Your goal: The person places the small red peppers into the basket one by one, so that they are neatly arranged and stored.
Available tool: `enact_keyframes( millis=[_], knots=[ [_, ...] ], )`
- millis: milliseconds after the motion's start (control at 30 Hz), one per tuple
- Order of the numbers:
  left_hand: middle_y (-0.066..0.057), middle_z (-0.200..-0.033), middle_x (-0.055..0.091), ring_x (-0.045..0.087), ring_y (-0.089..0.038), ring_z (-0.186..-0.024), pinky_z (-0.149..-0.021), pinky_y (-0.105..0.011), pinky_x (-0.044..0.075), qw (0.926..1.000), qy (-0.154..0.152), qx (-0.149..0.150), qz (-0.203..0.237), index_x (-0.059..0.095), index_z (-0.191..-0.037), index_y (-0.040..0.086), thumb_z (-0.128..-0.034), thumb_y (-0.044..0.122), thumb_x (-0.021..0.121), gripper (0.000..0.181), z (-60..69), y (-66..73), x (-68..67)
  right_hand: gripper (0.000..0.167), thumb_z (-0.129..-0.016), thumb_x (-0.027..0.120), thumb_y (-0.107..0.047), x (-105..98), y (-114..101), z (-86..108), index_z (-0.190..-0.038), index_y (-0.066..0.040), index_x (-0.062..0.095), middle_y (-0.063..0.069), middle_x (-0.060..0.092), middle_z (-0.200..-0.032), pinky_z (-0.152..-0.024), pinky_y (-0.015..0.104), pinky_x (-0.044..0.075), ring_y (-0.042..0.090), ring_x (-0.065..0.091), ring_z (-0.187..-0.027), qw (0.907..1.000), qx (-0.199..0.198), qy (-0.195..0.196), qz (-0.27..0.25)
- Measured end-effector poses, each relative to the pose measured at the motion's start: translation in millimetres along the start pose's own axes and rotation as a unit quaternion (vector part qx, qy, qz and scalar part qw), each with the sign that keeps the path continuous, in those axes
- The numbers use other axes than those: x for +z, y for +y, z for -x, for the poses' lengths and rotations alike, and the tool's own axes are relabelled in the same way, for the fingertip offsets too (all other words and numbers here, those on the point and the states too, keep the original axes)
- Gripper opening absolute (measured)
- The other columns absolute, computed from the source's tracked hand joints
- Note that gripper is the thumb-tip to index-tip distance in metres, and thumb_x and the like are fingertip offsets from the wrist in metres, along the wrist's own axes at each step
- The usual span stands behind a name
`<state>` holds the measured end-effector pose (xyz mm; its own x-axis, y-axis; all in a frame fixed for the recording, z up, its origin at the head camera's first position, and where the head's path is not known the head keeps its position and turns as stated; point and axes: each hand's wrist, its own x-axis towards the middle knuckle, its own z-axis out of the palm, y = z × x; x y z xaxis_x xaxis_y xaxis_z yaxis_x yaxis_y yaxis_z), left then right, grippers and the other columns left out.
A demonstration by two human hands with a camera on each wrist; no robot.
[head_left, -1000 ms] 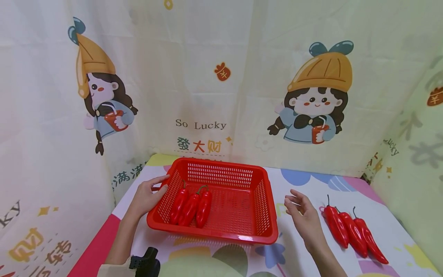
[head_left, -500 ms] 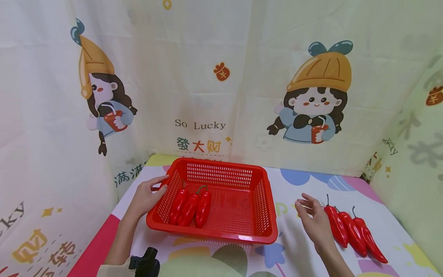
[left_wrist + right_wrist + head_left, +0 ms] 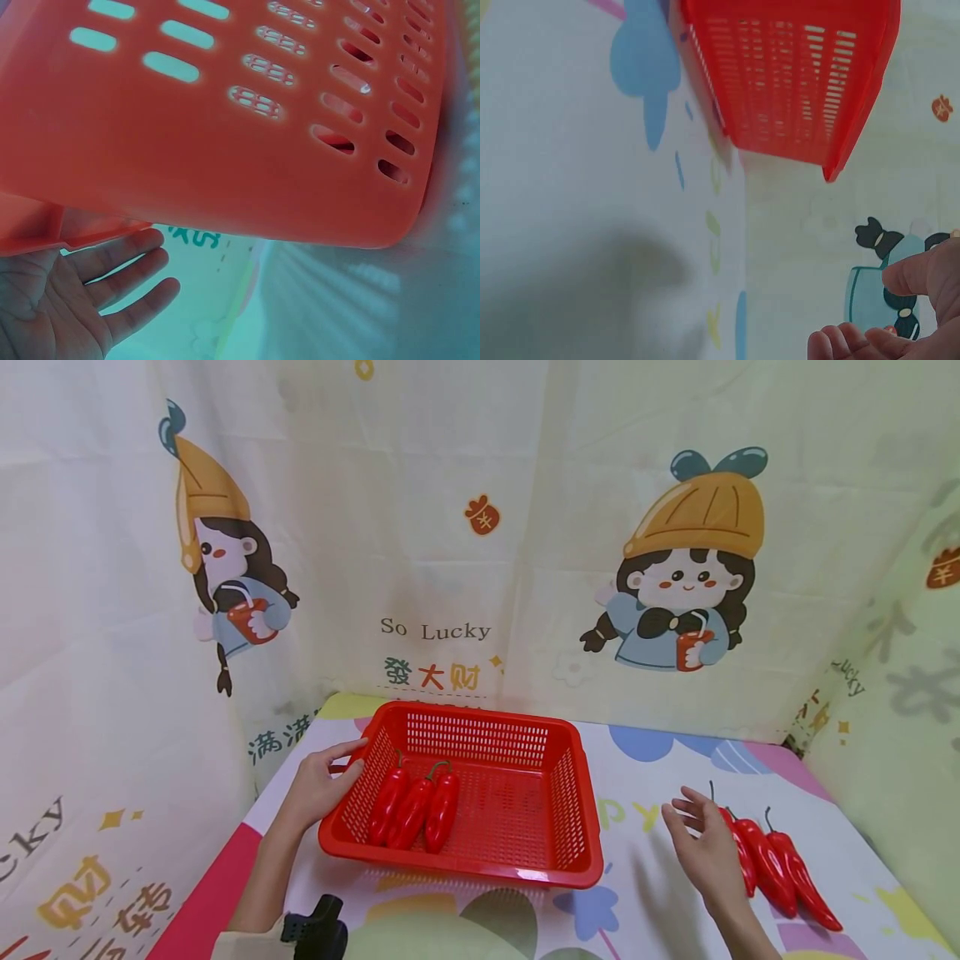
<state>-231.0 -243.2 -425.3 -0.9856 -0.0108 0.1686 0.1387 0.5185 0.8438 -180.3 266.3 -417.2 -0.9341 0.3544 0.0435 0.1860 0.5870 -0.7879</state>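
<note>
A red plastic basket point(image 3: 510, 810) with slotted walls stands on the table, three red chili peppers point(image 3: 411, 810) lying in its left part. At the basket's left end, my left hand point(image 3: 318, 789) holds the rim. The left wrist view shows several fingers point(image 3: 131, 277) beneath the rim; the thumb is hidden there. My right hand point(image 3: 705, 847) hovers beside a second group of red chili peppers point(image 3: 772, 868) on the right side, its fingers loosely bent and nothing between them. It partly covers the leftmost pepper of that group. In the right wrist view, thumb and fingertips point(image 3: 840, 341) stand apart.
A patterned cloth covers the table point(image 3: 630, 910). Cartoon-printed curtains point(image 3: 540, 593) stand close behind and at both sides. The table surface lies between the basket and the right-hand peppers.
My right hand has moved rightward, away from the basket and toward the peppers on the right. My left hand and the basket have stayed in place.
</note>
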Motion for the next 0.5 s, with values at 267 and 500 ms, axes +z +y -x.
enact_keyframes(
  millis=[267,500],
  knots=[
    [-0.026,-0.138,0.06,0.069,-0.031,-0.097,-0.071,-0.036,0.064,1.0,-0.002,-0.001,0.007,0.059,-0.143,0.004,-0.1002,0.016,0.063,0.044,-0.3,-0.4,0.2,0.066,-0.103,0.06,-0.029,-4.7,11.7,-5.9,-0.154,0.002,0.033,0.029,0.051,-0.144,-0.101,0.042,0.055,0.044,0.052,-0.128,0.999,-0.006,0.031,0.033],
    [-0.024,-0.139,0.06,0.07,-0.028,-0.094,-0.07,-0.035,0.064,0.9999,-0.003,-0.008,0.013,0.059,-0.144,0.006,-0.1003,0.017,0.063,0.045,-0.7,-2.3,0.7,0.069,-0.103,0.059,-0.029,-12.9,22.0,-13.3,-0.155,0.005,0.029,0.032,0.048,-0.144,-0.097,0.058,0.053,0.048,0.051,-0.128,0.9978,-0.013,0.036,0.054]
  ],
)
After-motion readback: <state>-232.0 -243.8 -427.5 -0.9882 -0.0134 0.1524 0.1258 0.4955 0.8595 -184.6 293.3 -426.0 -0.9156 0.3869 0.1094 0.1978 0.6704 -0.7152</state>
